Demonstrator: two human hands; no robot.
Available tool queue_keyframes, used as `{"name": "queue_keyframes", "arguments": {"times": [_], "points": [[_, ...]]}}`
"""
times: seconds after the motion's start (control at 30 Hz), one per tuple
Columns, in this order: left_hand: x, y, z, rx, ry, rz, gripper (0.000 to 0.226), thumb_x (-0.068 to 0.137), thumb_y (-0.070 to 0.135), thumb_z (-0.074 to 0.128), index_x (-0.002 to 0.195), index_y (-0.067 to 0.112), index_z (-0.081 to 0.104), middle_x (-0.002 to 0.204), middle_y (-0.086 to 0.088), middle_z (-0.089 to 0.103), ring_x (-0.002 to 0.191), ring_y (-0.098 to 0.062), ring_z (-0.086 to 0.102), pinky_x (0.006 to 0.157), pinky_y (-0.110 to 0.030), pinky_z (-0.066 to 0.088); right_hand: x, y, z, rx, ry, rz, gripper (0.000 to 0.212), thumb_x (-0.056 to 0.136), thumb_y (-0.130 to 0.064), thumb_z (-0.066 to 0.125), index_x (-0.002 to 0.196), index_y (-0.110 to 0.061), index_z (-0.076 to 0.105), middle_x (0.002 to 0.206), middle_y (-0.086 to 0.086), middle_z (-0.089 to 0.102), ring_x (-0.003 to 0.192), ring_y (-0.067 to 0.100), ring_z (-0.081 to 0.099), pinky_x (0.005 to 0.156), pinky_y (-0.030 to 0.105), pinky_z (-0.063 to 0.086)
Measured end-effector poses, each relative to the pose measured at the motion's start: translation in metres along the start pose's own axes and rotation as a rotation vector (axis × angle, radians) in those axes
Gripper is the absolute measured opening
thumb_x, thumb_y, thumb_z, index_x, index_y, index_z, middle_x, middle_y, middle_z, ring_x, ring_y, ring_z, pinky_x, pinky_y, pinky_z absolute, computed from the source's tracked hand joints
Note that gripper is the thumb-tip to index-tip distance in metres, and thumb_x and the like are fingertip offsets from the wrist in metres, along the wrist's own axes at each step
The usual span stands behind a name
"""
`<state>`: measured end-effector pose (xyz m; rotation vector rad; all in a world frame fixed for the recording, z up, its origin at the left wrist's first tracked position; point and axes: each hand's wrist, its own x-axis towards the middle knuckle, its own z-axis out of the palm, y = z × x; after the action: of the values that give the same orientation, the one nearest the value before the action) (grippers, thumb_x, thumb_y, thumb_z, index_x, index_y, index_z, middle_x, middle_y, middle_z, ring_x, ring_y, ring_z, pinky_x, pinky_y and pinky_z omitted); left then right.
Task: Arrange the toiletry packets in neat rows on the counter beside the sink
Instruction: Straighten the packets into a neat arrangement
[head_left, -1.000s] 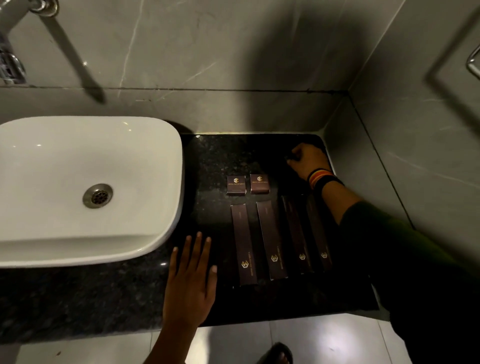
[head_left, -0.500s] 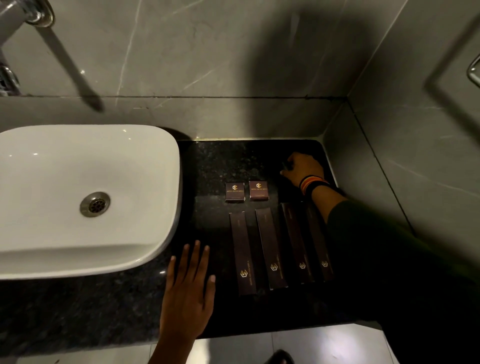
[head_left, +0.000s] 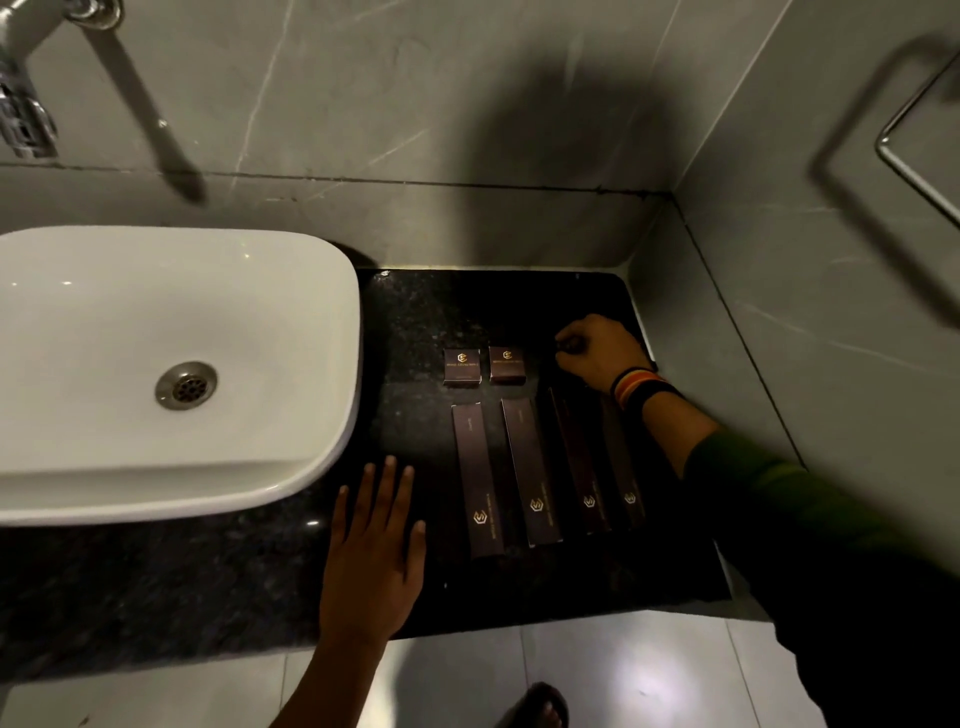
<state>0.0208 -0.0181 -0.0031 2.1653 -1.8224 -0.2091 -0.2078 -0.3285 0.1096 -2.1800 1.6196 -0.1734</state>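
Note:
Two small square dark packets (head_left: 461, 366) (head_left: 506, 364) lie side by side on the black granite counter (head_left: 415, 312). In front of them, several long dark packets lie in a parallel row, from the leftmost (head_left: 478, 478) to the rightmost (head_left: 621, 462), which is in shadow. My right hand (head_left: 597, 348) rests on the counter right of the small packets, its fingers curled around a small dark thing that I can barely make out. My left hand (head_left: 371, 551) lies flat on the counter left of the long row, fingers spread, holding nothing.
A white basin (head_left: 156, 312) sits on the counter to the left, with a chrome tap (head_left: 31, 31) above it. Grey tiled walls close in the back and the right side, where a metal towel bar (head_left: 914, 156) hangs. A foot (head_left: 540, 706) stands on the floor tiles below.
My right hand has slid slightly nearer along the counter, toward the line of the small packets. My left hand and all the packets stay put; only the view has shifted a little.

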Motion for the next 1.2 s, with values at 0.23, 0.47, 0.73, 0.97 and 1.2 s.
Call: {"name": "queue_keyframes", "arguments": {"times": [0.23,0.47,0.73,0.97,1.2], "points": [[0.000,0.001,-0.002,-0.005,-0.012,-0.012,0.063,0.109,0.042,0.031,0.167,0.017,0.035,0.178,-0.007,0.027,0.166,-0.031,0.021,0.132,-0.060,0.025,-0.003,-0.001,0.007,-0.017,-0.017,-0.006,0.040,0.082,-0.025,0.075,0.121,-0.019,0.071,0.117,0.008,0.070,0.108,0.028,0.068,0.095,0.040,0.055],[-0.001,0.003,-0.005,-0.003,0.002,-0.004,0.063,0.107,0.039,0.032,0.165,0.014,0.039,0.176,-0.009,0.032,0.164,-0.033,0.027,0.130,-0.062,0.027,-0.017,0.027,-0.014,-0.144,0.085,0.116,0.039,0.084,-0.022,0.067,0.123,-0.016,0.068,0.120,0.011,0.070,0.110,0.033,0.066,0.090,0.039,0.054],[0.000,0.001,-0.003,-0.006,0.006,0.009,0.064,0.107,0.040,0.032,0.165,0.014,0.038,0.176,-0.009,0.031,0.165,-0.031,0.026,0.131,-0.061,0.025,-0.027,0.059,-0.023,-0.460,-0.078,0.315,0.027,0.094,-0.017,0.062,0.119,-0.008,0.068,0.115,0.017,0.071,0.106,0.037,0.069,0.086,0.041,0.056],[0.000,0.001,-0.002,0.006,0.014,0.014,0.064,0.107,0.039,0.033,0.164,0.013,0.040,0.176,-0.010,0.033,0.164,-0.033,0.028,0.130,-0.061,0.026,-0.025,0.072,-0.016,-0.410,0.025,0.255,0.025,0.094,-0.009,0.057,0.116,-0.005,0.067,0.113,0.020,0.071,0.104,0.040,0.069,0.085,0.040,0.055],[0.001,0.002,-0.003,-0.004,0.012,0.011,0.064,0.107,0.041,0.031,0.164,0.013,0.041,0.175,-0.010,0.033,0.164,-0.032,0.029,0.130,-0.061,0.026,-0.020,0.072,-0.010,0.080,0.057,0.341,0.049,0.083,-0.010,0.073,0.130,-0.006,0.059,0.118,0.019,0.069,0.112,0.037,0.066,0.088,0.029,0.048]]}}
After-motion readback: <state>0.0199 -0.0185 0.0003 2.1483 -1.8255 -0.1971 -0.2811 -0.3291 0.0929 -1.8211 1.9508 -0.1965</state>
